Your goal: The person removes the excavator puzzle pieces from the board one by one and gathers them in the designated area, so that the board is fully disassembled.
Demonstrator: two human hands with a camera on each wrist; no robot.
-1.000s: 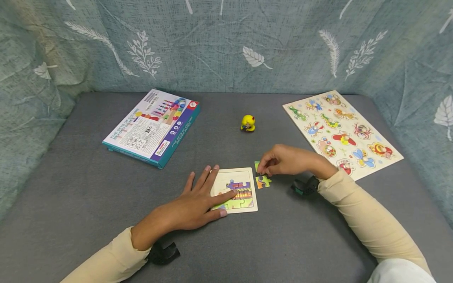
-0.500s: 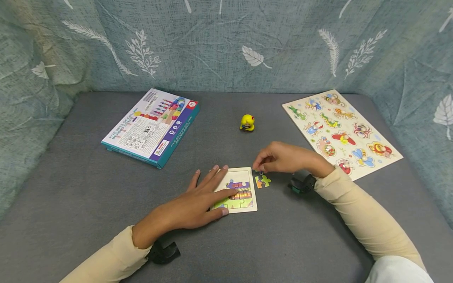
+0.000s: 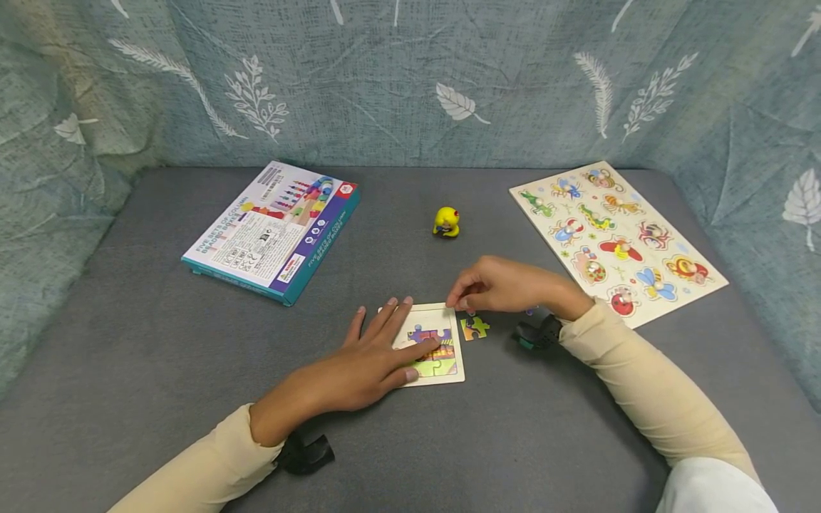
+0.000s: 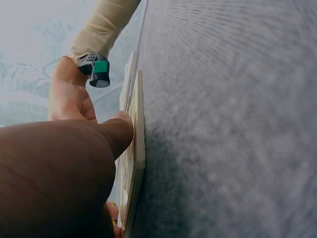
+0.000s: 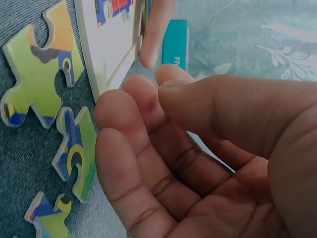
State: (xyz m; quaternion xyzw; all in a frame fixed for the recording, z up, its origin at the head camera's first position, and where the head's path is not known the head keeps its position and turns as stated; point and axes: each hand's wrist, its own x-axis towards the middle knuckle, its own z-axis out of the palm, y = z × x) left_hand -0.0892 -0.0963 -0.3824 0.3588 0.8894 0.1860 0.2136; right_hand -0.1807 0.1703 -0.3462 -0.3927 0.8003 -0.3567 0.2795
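Three loose pieces [image 5: 42, 74] beside our puzzle tray [image 3: 460, 356] suggest unfinished work. Our left hand [image 3: 351, 370] lies spread across it; our right hand [image 3: 499, 285] has just reached its far right corner, grip curled, any hold unclear

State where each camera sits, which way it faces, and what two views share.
Head: on the head, facing forward and down at the puzzle board; left hand, right hand and both sleeves show.
Left wrist: on that wrist, facing the table and board's edge; left hand close, right hand beyond.
Right wrist: on that wrist, facing the right hand and puzzle pieces; one left finger shows.
Both wrist views share the board.
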